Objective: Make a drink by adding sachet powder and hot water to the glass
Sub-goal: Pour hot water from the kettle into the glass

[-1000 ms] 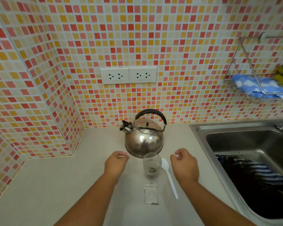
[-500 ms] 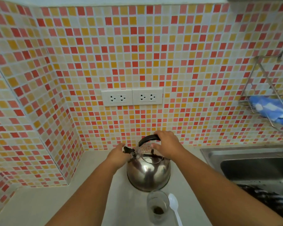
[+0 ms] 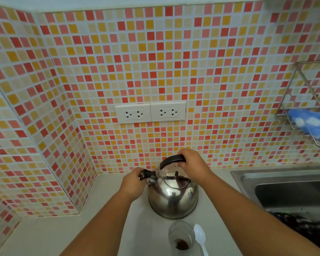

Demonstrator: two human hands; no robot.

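A pale counter [image 3: 44,235] meets mosaic-tiled walls [image 3: 211,71]. One kettle [image 3: 173,196] stands between the hands: the right hand [image 3: 193,166] grips its handle, the left hand [image 3: 133,183] pinches its spout. Nearer than both hands stand one glass [image 3: 181,235] holding brown powder and one spoon [image 3: 200,237]. Beyond them are two sockets [image 3: 150,112]; right of the right hand, one sink [image 3: 284,189].

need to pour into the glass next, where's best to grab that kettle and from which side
Take the kettle by its black arched handle, coming from above; it stands upright over the lid, clear of the steel body. The right hand is wrapped there already, while the left hand is at the spout cap.
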